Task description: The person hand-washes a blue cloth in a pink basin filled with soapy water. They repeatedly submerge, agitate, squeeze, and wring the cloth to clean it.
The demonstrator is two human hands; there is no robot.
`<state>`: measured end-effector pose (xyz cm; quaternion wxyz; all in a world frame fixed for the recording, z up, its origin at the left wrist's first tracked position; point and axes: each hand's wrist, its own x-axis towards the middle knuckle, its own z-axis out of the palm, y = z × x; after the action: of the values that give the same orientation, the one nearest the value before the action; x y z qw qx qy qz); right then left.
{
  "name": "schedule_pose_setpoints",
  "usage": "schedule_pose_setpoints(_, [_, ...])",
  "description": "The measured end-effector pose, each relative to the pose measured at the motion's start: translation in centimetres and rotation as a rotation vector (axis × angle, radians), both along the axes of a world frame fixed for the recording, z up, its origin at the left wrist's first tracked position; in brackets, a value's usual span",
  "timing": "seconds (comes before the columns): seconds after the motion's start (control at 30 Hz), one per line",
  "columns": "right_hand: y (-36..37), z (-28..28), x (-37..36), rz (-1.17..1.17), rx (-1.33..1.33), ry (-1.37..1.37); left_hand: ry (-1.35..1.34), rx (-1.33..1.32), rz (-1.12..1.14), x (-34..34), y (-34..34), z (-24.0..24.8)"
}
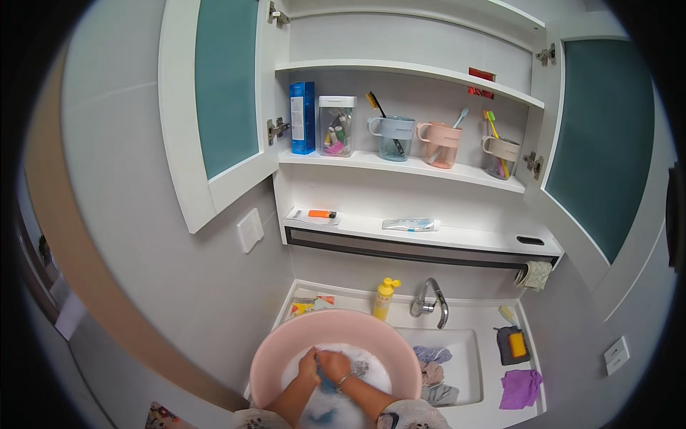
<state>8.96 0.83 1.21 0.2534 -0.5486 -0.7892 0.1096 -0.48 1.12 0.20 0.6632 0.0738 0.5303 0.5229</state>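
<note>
A large pink basin (266, 361) holds white suds (354, 407). Inside it, my left hand (308, 367) and my right hand (333, 365) are close together, fingers closed. Both grip a wet blue cloth (327, 385), which hangs below them into the foam; the part between my fingers is mostly hidden. A greyish piece of cloth (361, 368) shows in the suds beside my right hand. On my right wrist is a bracelet (346, 379).
Beside the basin is a white sink (468, 365) with damp cloths (432, 373) and a chrome faucet (430, 304). A yellow bottle (384, 299) stands behind. Yellow soap (517, 345) and a purple cloth (520, 390) lie right. Overhead, cabinet doors (214, 100) hang ajar; shelves hold cups (395, 137).
</note>
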Motion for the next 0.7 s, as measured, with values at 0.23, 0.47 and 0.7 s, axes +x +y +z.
schedule_pose_setpoints(0.23, [3.0,-8.5,3.5,-0.517,-0.168,0.701,0.031,0.092,0.135,-1.0,0.7,-3.8])
schedule_pose_setpoints(0.47, [3.9,-12.4,5.5,-0.258,-0.421,0.315,-0.029,0.012,-0.177,-1.6,0.2,-7.5])
schedule_pose_setpoints(0.7, [-2.5,2.1,-2.6,0.001,-0.207,0.498,-0.399,0.354,-0.033,-4.0,2.5,-11.7])
